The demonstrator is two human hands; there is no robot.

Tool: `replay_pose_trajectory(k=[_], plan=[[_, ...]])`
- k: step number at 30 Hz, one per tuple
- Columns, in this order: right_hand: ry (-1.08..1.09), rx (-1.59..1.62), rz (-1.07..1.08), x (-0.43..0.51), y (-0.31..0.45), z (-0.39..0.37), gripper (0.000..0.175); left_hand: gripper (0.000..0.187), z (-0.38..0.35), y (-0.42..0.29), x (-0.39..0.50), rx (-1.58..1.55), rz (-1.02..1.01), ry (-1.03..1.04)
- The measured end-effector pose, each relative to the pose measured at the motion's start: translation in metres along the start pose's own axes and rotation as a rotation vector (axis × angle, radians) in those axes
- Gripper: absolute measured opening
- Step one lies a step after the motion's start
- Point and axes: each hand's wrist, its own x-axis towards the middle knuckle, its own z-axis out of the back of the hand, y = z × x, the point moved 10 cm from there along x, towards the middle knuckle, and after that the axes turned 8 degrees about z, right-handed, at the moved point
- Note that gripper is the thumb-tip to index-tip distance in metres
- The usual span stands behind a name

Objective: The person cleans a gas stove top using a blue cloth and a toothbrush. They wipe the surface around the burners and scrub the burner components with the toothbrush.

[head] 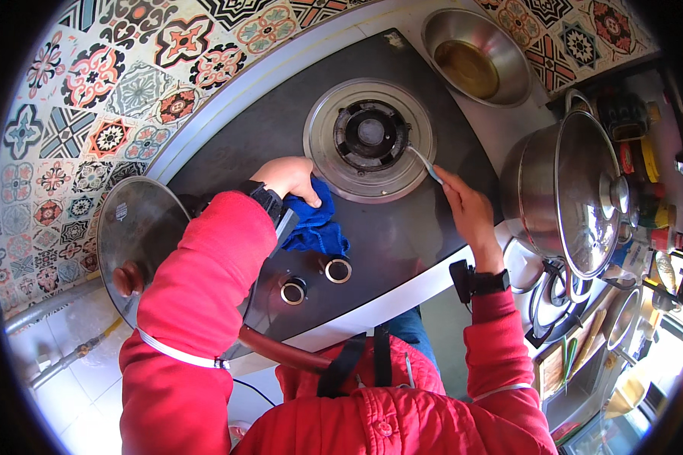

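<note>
My left hand (pixel 289 177) grips a bunched blue cloth (pixel 319 227) against the dark stovetop (pixel 245 136), left of the burner. In my right hand (pixel 465 206) is a slim, light-coloured brush (pixel 427 165), possibly a toothbrush. Its far end meets the right side of the black burner head (pixel 371 134), and its bristles are too small to make out. A round metal drip plate (pixel 330 168) surrounds the burner head and has some dark marks. Two control knobs (pixel 338 271) sit on the stovetop just below the cloth.
A glass lid (pixel 148 233) leans at the left, partly behind my sleeve. A reddish-brown handle (pixel 284 351) juts out near my body. The steel bowl (pixel 478 34) at the back right holds yellowish liquid. A large lidded pot (pixel 532 187) stands at the right, with bottles (pixel 623 116) beyond.
</note>
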Motion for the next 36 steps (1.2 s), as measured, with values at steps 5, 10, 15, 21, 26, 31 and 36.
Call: replay_pose_trajectory(k=[5,10,15,21,26,31,36], plan=[[0.021,-0.101,0.076,0.022,0.008,0.008,0.028,0.078,0.002,-0.001,-0.006,0.063,0.073,0.013],[-0.016,-0.191,0.111,0.029,0.011,0.008,0.028,0.071,0.012,-0.008,-0.016,0.05,0.033,-0.059],[0.013,-0.22,0.135,0.028,0.013,0.002,0.03,0.068,0.01,-0.004,-0.012,0.029,0.044,-0.076],[0.009,-0.188,0.123,0.027,0.014,0.002,0.031,0.067,0.007,0.005,-0.002,0.032,0.029,-0.119],[-0.029,-0.184,0.197,0.027,0.02,0.002,0.03,0.069,0.003,0.008,0.003,0.046,0.021,-0.095],[0.013,-0.166,0.146,0.034,0.014,-0.006,0.031,0.071,0.005,0.003,-0.003,0.053,0.049,-0.072],[0.028,-0.117,0.179,0.033,0.016,-0.007,0.03,0.068,0.007,-0.008,-0.011,-0.056,-0.038,-0.074]])
